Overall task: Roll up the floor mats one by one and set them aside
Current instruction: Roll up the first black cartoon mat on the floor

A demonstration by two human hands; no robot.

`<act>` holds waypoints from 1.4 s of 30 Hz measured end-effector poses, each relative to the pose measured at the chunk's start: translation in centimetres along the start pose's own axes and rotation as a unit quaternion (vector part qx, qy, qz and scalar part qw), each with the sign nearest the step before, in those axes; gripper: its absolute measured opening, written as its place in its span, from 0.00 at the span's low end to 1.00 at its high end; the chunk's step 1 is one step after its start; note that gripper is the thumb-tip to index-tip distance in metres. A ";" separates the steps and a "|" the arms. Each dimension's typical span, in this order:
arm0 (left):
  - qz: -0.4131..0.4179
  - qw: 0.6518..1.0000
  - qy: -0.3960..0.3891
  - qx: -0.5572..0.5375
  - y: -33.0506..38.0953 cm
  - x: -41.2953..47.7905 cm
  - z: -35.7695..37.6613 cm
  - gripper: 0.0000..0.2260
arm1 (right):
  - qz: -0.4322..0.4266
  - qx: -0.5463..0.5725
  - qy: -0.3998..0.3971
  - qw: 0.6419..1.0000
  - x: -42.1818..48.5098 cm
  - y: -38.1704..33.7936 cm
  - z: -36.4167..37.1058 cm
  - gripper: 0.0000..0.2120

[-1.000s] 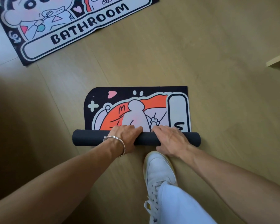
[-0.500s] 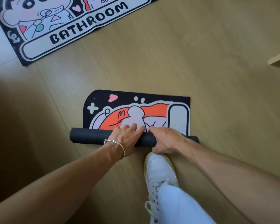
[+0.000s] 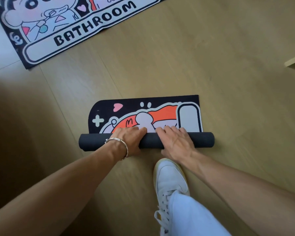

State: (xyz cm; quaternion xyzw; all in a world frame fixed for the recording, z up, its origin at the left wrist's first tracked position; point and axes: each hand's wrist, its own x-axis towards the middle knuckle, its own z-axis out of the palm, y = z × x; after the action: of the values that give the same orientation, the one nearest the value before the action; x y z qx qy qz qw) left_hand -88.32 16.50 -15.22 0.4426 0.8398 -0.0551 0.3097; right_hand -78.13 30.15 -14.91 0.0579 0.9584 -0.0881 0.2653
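The black cartoon-print floor mat (image 3: 143,103) lies partly rolled on the tan wooden floor (image 3: 211,65). The left hand (image 3: 133,142) and right hand (image 3: 175,142) grip its roll side by side, fingers curled over it. Floor stretches beyond the mat's flat edge. The black BATHROOM-lettered floor mat (image 3: 75,31) lies well beyond, leftward. A white sneaker (image 3: 170,178) stands just behind the roll.

wooden floor (image 3: 211,57) bears a flat bathroom mat (image 3: 85,48), a half-rolled mat (image 3: 148,116), a shoe (image 3: 169,178)
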 end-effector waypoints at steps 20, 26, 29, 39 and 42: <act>0.006 0.999 0.030 0.028 0.3 -0.4 0.9 0.20 | 0.048 0.075 -0.108 0.990 1.0 0.2 -1.7 0.20; -0.014 1.000 -0.009 -0.016 -0.3 0.1 0.5 0.21 | 0.018 0.008 -0.028 0.999 0.7 -0.4 -0.8 0.22; 0.022 0.996 0.046 0.070 0.2 -0.2 1.1 0.28 | 0.053 0.090 -0.124 0.987 1.1 0.8 -1.7 0.17; 0.009 0.999 0.026 0.046 -0.6 0.2 1.0 0.23 | 0.023 0.081 -0.043 0.995 0.9 0.4 -0.5 0.25; -0.011 1.000 -0.001 -0.019 -0.9 0.4 0.5 0.25 | -0.002 0.016 0.017 1.000 1.1 -0.1 -0.3 0.25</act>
State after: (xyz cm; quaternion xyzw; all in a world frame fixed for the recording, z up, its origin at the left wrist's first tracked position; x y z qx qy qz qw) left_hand -88.94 16.06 -16.02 0.4271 0.8453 -0.0432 0.3180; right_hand -79.26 30.19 -15.21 0.0621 0.9612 -0.1030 0.2482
